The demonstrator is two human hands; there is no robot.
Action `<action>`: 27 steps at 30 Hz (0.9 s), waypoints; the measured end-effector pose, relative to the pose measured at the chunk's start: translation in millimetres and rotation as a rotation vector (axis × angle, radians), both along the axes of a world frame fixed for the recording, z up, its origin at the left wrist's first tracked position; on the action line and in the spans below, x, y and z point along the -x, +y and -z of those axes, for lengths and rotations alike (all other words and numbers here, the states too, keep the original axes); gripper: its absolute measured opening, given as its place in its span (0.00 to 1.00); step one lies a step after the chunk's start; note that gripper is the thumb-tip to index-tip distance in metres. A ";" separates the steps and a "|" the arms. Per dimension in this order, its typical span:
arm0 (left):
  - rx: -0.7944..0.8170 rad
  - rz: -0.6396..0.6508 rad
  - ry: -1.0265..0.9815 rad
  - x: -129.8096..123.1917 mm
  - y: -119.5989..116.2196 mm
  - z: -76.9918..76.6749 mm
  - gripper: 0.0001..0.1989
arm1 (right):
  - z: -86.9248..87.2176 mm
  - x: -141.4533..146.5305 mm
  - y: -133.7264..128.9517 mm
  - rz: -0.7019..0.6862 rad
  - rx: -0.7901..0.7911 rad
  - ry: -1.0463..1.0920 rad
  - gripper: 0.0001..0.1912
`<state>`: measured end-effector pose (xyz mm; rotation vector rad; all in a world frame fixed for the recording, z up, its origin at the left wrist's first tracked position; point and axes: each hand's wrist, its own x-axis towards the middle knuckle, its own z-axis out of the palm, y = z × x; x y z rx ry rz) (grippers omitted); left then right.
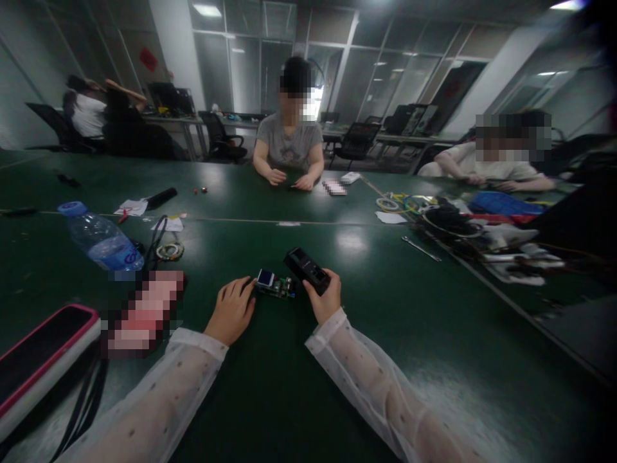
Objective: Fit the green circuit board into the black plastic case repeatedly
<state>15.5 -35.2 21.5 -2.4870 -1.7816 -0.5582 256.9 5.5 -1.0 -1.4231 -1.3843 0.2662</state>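
Observation:
On the green table, a small circuit board with a little square screen lies between my hands. My left hand rests palm down at the board's left end, fingers spread, its fingertips touching or very close to the screen's edge. In my right hand is a black rectangular case, gripped at its lower right end between thumb and fingers. The case is tilted and sits just right of the board, its upper end pointing away to the left.
At left are a plastic bottle, a pink-edged device, a blurred red phone and cables. A wrench and a pile of wires and parts lie right. People sit across the table.

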 end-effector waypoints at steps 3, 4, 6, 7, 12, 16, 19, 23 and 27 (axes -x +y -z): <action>0.011 0.004 -0.003 -0.1 -0.5 -1.6 0.19 | 2.7 -1.0 0.5 -0.018 0.053 -0.058 0.24; 0.016 0.004 -0.005 -0.1 -0.9 -2.2 0.19 | 2.8 -0.9 0.2 -0.030 0.061 -0.073 0.24; 0.027 0.003 -0.008 -0.1 -1.5 -3.2 0.19 | 2.2 -0.5 -0.2 -0.048 0.067 -0.103 0.23; 0.032 0.003 -0.009 -0.1 -1.7 -3.5 0.19 | 1.7 -0.3 -0.4 -0.053 0.071 -0.117 0.22; 0.052 0.004 -0.010 0.3 -1.6 -3.6 0.20 | -0.6 0.5 -0.4 -0.019 0.060 -0.172 0.27; 0.043 0.005 -0.006 0.5 -1.4 -4.0 0.19 | -2.6 0.9 -0.9 0.023 0.033 -0.201 0.30; 0.033 0.013 -0.005 0.7 -1.1 -3.4 0.18 | -3.8 1.0 -1.4 0.034 0.020 -0.209 0.29; 0.026 0.011 -0.009 0.6 -0.7 -1.9 0.18 | -3.5 1.2 -1.6 0.039 0.003 -0.224 0.28; 0.014 0.002 -0.006 -0.4 -0.9 -1.9 0.17 | -1.1 0.9 -0.7 0.036 0.027 -0.235 0.25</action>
